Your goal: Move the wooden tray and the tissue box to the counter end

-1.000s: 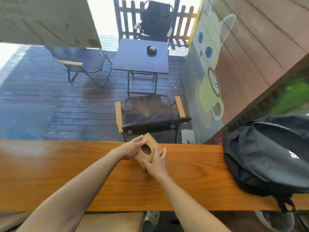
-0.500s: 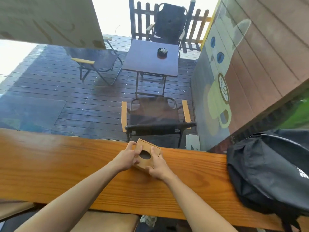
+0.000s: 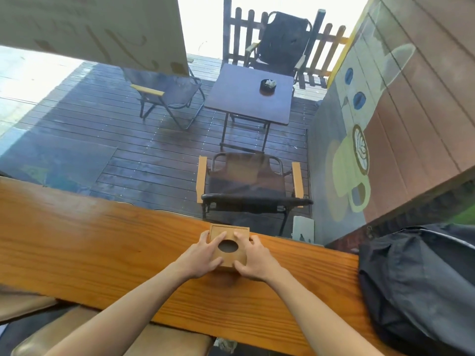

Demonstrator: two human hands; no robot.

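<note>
A small square wooden tissue box [image 3: 229, 236] with an oval hole in its top sits flat near the far edge of the long wooden counter [image 3: 102, 253]. My left hand [image 3: 199, 256] grips its left side, with the thumb on the lid beside the hole. My right hand [image 3: 253, 259] holds the right side, fingers spread over the lid's corner. No tissue shows in the hole. No wooden tray is in view.
A black backpack [image 3: 421, 291] lies on the counter to the right of the box. Beyond the counter, a deck holds folding chairs [image 3: 246, 186] and a dark table [image 3: 250, 98]. A padded stool [image 3: 159, 340] is below the counter's near edge.
The box was held tilted up on edge between both hands; now it lies flat and square on the counter, with both hands still on it. The view has shifted left.
</note>
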